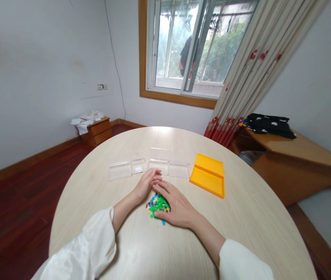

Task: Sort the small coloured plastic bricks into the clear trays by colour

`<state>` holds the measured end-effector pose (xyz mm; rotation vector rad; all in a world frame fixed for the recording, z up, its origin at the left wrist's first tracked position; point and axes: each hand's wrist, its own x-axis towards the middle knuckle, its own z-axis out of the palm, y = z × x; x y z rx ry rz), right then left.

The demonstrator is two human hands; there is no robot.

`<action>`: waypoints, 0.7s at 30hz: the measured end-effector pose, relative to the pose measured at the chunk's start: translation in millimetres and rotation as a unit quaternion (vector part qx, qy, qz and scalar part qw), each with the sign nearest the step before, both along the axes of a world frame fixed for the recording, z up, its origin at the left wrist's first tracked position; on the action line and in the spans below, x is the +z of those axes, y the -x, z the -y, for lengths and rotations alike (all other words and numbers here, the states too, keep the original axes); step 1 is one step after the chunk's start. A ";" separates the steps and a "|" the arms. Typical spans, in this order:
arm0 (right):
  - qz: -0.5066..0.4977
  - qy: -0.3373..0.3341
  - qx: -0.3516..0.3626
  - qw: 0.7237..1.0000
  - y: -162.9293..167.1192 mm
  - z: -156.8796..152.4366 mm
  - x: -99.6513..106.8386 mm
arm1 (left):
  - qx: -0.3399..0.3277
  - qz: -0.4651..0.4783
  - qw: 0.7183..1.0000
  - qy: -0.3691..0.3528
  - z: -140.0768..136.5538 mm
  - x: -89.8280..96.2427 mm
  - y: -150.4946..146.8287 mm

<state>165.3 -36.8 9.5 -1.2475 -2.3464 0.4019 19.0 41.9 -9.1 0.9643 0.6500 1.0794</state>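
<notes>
A small heap of tiny coloured pieces [158,205], mostly green with some blue, yellow, white and dark red, lies on the round table [142,249]. They look like little building bricks, but are too small to tell for sure. My left hand [146,186] is cupped at the heap's far left edge, its fingers curved to the right and holding nothing. Around the heap's right side rests my right hand [178,204], open, with the thumb apart and touching the near pieces. The fingertips of both hands meet or nearly meet beyond the heap; some pieces are hidden under the right hand.
Clear plastic boxes with lids [120,171] stand in a row beyond my hands. To their right lies an open yellow case [208,182]. A wooden cabinet [293,167] stands beyond the table's right edge. Farther back are a window [194,46] and a curtain [258,66].
</notes>
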 end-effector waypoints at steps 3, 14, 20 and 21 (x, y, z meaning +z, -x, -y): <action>0.036 -0.014 -0.007 0.999 2.8 1.4 -2.1 | -0.026 0.004 1.000 -0.004 0.0 -1.4 -0.1; -0.068 -0.027 -0.017 0.997 -2.1 -8.1 -15.1 | -0.066 -0.022 0.997 -0.031 1.2 -4.8 0.1; -0.100 0.001 -0.035 0.994 -1.7 -9.5 -17.6 | -0.070 -0.015 0.997 -0.028 -0.1 -5.2 1.1; -0.101 0.004 -0.036 0.994 -2.0 -9.8 -17.6 | -0.070 -0.010 0.997 -0.024 -0.6 -4.9 1.6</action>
